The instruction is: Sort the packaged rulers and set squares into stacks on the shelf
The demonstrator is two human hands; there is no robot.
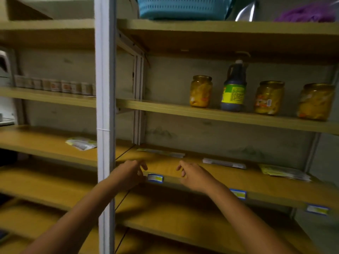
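Both grips hang loosely curled and hold nothing at the shelf (201, 173) front edge: left hand (128, 173), then right hand (194, 176). Packaged stacks lie apart from them on that shelf level: one far left (81, 143), a flat pack (161, 152) just behind the hands, another (224, 163) rightward, the last (285, 172) far right.

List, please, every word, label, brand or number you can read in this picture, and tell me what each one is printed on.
No text here can be read.
Shelf-edge price tags: blue and yellow, print blurred.
Dark bottle label: green and yellow, print too small.
Jar labels: blurred.
Flat packets on the shelf: print too small.
Row of small boxes: blurred.
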